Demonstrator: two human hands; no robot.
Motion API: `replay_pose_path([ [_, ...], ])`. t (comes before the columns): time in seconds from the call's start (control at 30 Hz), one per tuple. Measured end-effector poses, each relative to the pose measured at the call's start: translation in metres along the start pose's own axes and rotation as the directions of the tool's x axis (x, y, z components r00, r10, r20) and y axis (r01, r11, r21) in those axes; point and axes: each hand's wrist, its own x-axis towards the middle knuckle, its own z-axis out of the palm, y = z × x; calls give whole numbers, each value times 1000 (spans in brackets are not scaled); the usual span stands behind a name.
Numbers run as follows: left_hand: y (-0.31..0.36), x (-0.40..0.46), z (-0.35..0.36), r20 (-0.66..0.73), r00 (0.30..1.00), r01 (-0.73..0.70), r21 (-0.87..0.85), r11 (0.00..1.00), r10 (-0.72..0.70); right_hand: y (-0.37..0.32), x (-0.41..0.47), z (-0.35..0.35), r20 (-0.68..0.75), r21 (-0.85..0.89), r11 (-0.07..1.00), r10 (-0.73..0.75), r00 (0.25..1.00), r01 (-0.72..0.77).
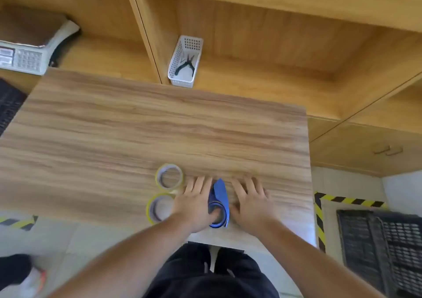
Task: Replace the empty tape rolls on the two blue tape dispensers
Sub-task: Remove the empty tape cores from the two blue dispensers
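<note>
A blue tape dispenser (219,203) lies on the wooden table (137,133) near its front edge, pointed tip away from me, round ring end toward me. My left hand (196,203) rests flat just left of it, fingers spread, thumb reaching into the ring. Just right of the dispenser my right hand (250,203) lies flat on the table, fingers apart, holding nothing. Two yellow-edged tape rolls lie flat left of my left hand: the far roll (169,176) and the near roll (159,208). Only one dispenser is in sight.
A white basket (181,78) holding black pliers (186,66) stands on the shelf beyond the table. A scale (25,58) sits at the far left. Black crates (383,247) stand on the floor at right, beside striped floor tape (319,220). Someone's shoe (32,275) shows lower left.
</note>
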Motion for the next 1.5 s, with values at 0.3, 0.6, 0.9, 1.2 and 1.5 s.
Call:
replay_pose_path([
  [0.3, 0, -10, 46, 151, 985, 103, -102, 989, -87, -9, -9, 41, 159, -66, 989, -122, 980, 134],
  [0.6, 12, -3, 63, 126, 989, 92, -122, 988, -76, -9, -1, 58, 140, -105, 986, -111, 984, 126],
  [0.9, 0, 1, 57, 163, 987, 8, -31, 999, -3, -3, -2, 60, 140, -102, 988, -103, 985, 118],
  [1.2, -6, -4, 55, 177, 984, -17, -26, 1000, 22, 5, -1, 62, 144, -147, 981, -104, 984, 125],
  [1.5, 3, -15, 43, 102, 993, -55, -16, 998, 56, 2, 0, 58, 159, -138, 983, -102, 982, 124],
])
